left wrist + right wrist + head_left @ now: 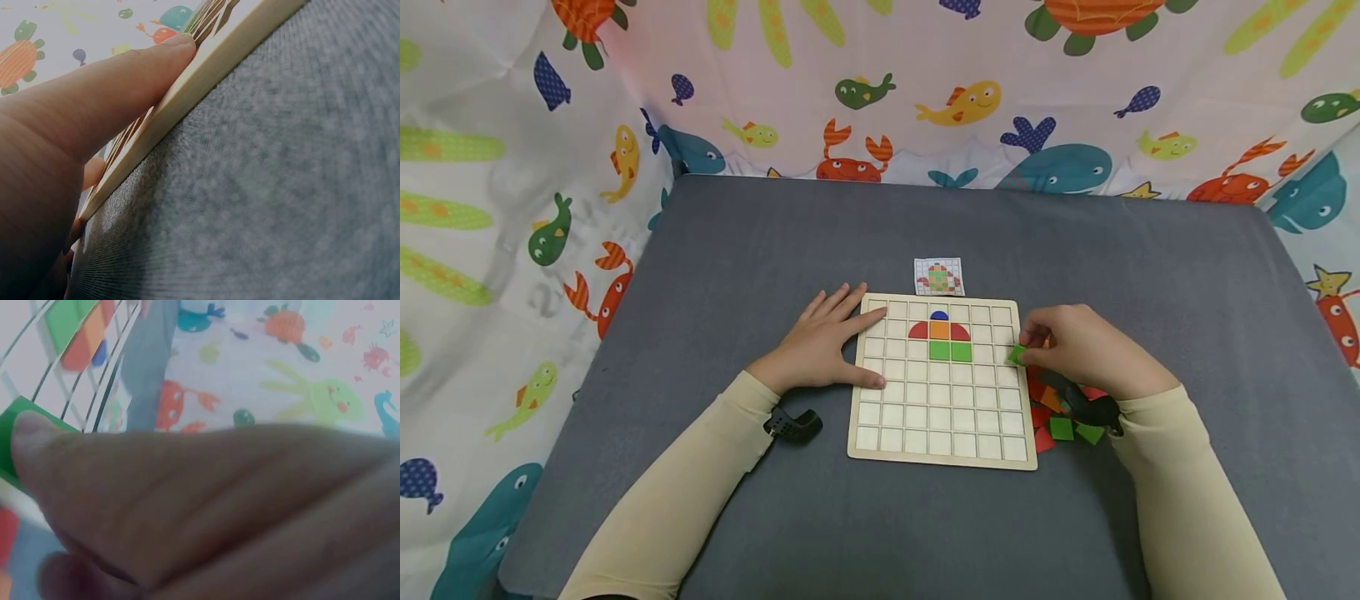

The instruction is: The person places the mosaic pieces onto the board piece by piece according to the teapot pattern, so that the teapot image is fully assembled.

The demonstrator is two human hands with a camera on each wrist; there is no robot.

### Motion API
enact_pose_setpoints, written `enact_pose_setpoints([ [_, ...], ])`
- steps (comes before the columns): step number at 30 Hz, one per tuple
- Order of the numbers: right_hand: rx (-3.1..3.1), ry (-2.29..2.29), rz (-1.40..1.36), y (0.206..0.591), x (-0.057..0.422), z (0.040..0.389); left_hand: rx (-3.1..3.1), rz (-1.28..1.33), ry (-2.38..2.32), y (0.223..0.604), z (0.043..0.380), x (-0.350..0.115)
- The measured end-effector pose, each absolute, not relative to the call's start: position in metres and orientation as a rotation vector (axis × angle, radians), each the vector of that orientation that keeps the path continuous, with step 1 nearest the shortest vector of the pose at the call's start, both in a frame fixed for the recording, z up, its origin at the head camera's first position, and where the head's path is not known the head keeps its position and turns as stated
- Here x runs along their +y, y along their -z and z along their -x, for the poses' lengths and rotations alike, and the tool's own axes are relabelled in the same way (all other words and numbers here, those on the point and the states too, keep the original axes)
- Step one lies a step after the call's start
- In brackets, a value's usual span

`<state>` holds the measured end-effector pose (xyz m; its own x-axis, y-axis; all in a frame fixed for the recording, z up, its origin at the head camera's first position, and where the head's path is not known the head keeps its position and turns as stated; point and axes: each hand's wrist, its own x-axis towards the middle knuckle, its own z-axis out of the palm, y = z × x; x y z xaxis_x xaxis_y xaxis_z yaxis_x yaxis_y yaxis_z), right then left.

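Left hand [820,342] fingers spread, resting on left side of grid board [917,417], gripping nothing. Board flat on grey table [775,250], near edge sloping slightly down to the right in head view; looks roughly square. On it, blue half-disc [939,316], round side toward the card [938,277], flat side toward orange square [939,331]. Green block [1015,357] over board's right rim, askew to grid, pinched by right hand [1086,350]; thumb covers part, long axis unclear. Loose pieces [1062,429] beneath right wrist.
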<state>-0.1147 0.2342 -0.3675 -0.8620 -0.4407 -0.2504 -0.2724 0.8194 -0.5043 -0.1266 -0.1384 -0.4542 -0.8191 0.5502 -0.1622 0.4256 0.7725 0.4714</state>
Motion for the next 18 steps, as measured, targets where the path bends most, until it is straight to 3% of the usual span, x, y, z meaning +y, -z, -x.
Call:
enact_pose_setpoints([
  [18,2.597,0.725,0.779,0.37,0.156,0.137,2.675,-0.755,-0.625,0.455,0.126,-0.14],
])
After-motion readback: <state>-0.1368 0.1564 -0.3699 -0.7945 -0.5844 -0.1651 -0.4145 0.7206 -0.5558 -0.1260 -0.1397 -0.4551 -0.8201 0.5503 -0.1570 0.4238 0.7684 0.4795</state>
